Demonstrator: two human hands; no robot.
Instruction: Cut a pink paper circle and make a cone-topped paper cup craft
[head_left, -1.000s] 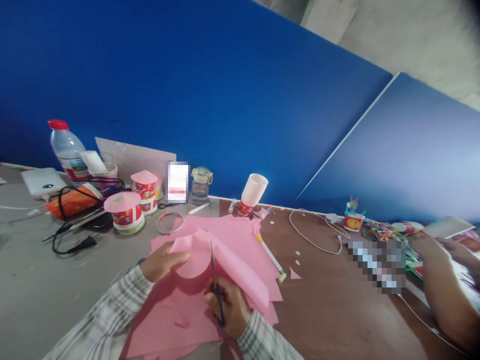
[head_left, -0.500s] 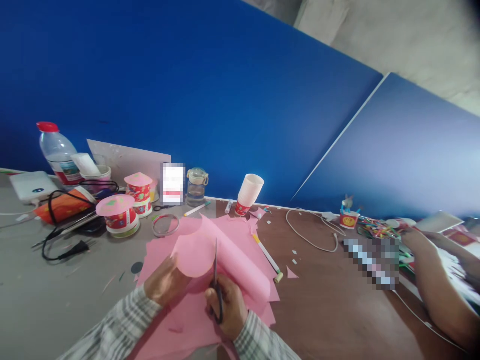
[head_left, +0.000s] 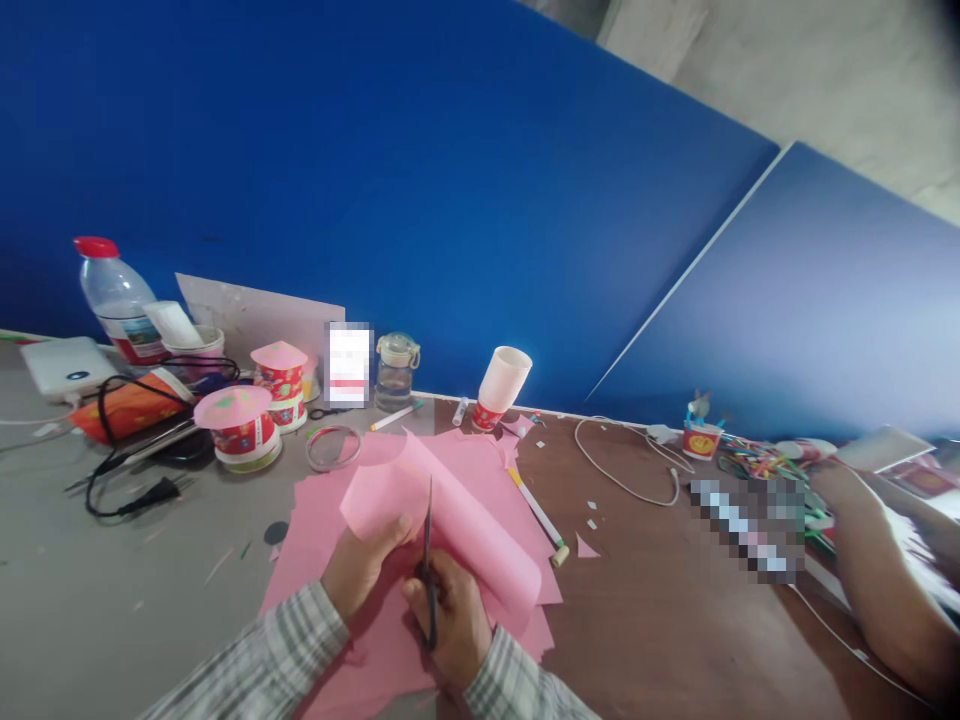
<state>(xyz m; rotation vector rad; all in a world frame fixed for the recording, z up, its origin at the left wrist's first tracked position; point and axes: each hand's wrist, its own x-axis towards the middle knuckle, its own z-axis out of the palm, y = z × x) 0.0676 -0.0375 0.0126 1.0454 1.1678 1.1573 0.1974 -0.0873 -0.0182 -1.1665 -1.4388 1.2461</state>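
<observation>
My left hand (head_left: 367, 565) pinches the edge of a sheet of pink paper (head_left: 386, 497), its thumb on top. Part of that sheet curls into a loose roll (head_left: 480, 530) on the right. A pair of dark-handled scissors (head_left: 428, 570) is in my right hand (head_left: 454, 610), the blades pointing up and away beside the paper's edge. Whether the blades are parted I cannot tell. More pink sheets (head_left: 315, 540) lie under both hands.
To the left stand paper-roofed red cups (head_left: 244, 440), a plug cable (head_left: 150, 497) and a bottle (head_left: 116, 300). Stacked cups (head_left: 504, 385) and a water jar (head_left: 397, 372) are behind. A marker (head_left: 536, 512) lies right of the paper. Another person's arm (head_left: 870, 570) reaches in at far right.
My left hand has moved right and slightly down along the paper, closer to the scissors, and its thumb now lies over the sheet. My right hand has barely moved.
</observation>
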